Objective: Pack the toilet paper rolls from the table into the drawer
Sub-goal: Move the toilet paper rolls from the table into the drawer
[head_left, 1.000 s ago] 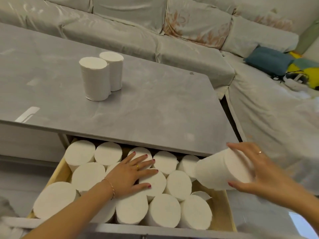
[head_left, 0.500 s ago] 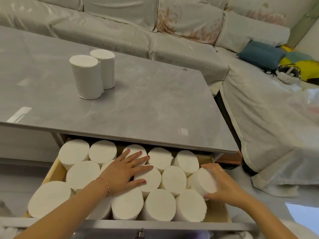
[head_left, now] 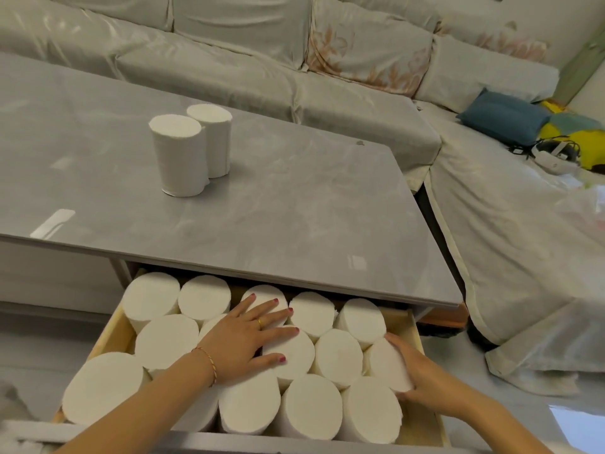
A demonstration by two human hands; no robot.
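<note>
The wooden drawer (head_left: 110,332) stands pulled out under the grey table (head_left: 294,224) and holds several white toilet paper rolls on end. My left hand (head_left: 244,339) lies flat with spread fingers on the tops of the middle rolls. My right hand (head_left: 415,375) grips a tilted roll (head_left: 386,365) at the drawer's right side, wedged between its neighbours and the right wall. Two more rolls stand upright and touching on the table, the nearer roll (head_left: 180,155) in front of the farther roll (head_left: 214,136).
A covered light sofa (head_left: 294,60) wraps around the table's far and right sides. A blue cushion (head_left: 504,116), yellow items and a white headset (head_left: 553,154) lie on it at the right. The drawer's grey front edge (head_left: 294,444) runs along the bottom.
My right hand carried a roll from above the drawer's right corner down into the drawer and now holds it lower against the right wall. My left hand stayed flat on the rolls.
</note>
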